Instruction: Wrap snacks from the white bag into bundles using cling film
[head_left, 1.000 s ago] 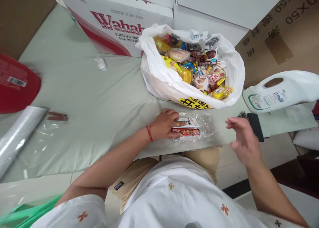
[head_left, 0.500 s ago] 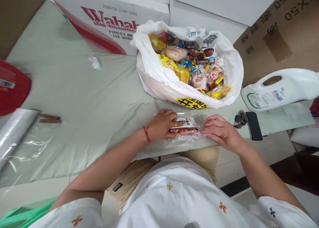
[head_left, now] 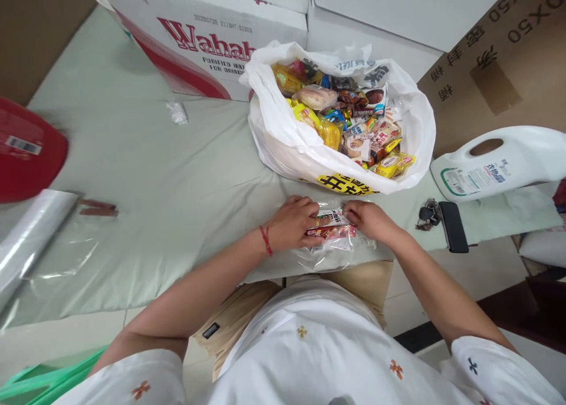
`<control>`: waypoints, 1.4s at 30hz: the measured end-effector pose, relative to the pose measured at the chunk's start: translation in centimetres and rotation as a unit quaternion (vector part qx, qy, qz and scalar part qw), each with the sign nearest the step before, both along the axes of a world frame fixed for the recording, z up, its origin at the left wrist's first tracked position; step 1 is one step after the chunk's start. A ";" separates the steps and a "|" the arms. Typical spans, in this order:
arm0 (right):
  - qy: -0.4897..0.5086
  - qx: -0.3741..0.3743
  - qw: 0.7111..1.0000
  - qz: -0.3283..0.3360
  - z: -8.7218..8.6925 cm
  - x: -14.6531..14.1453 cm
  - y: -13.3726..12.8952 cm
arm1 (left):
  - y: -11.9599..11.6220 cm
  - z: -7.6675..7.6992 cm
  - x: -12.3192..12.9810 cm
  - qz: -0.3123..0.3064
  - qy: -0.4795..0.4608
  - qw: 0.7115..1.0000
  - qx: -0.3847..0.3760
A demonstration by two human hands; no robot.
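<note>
Two snack packets (head_left: 333, 233), one white with dark print and one red, lie together in clear plastic wrap (head_left: 325, 259) near the table's front edge. My left hand (head_left: 294, 222) grips them from the left, with its fingers on the white packet and its thumb along the red one. At their right end my right hand (head_left: 369, 219) is closed in a pinch on the clear plastic, close to the upper right corner of the white packet. What lies right under its fingertips is hidden.
Behind my hands stands a white plastic bag (head_left: 283, 151) full of wrapped snacks. A white jug (head_left: 499, 163), keys (head_left: 428, 214) and a black phone (head_left: 453, 227) lie on the right. A clear film roll (head_left: 38, 234) and a red object (head_left: 30, 151) are on the left. Boxes (head_left: 207, 45) line the back.
My right hand has moved left from beside the packets onto their right end, its fingers now curled in tighter. My left hand still holds the packets. The whole view has shifted slightly.
</note>
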State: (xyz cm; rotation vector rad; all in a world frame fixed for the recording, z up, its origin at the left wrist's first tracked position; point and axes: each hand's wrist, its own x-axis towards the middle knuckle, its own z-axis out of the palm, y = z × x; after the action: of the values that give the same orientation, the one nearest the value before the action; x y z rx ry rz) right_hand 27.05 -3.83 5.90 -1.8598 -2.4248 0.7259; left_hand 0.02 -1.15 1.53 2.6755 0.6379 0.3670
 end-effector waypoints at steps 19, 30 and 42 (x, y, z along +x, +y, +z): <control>-0.033 0.438 0.889 0.132 -1.6 0.0 -13.2 | -0.2 0.2 0.1 0.002 0.012 1.000 0.005; 0.116 0.213 0.965 0.105 2.3 -3.6 -2.0 | -0.6 0.4 0.3 0.006 -0.003 1.000 0.027; 0.040 -0.010 0.998 0.052 0.0 -7.3 0.8 | 1.0 0.6 -2.8 -0.043 -0.067 0.986 -0.143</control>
State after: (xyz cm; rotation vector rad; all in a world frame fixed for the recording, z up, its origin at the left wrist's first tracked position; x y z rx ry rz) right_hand 19.74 -3.05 5.93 -1.6868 -2.4875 0.8178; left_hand -2.74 -0.12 2.09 2.3730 0.4916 0.3951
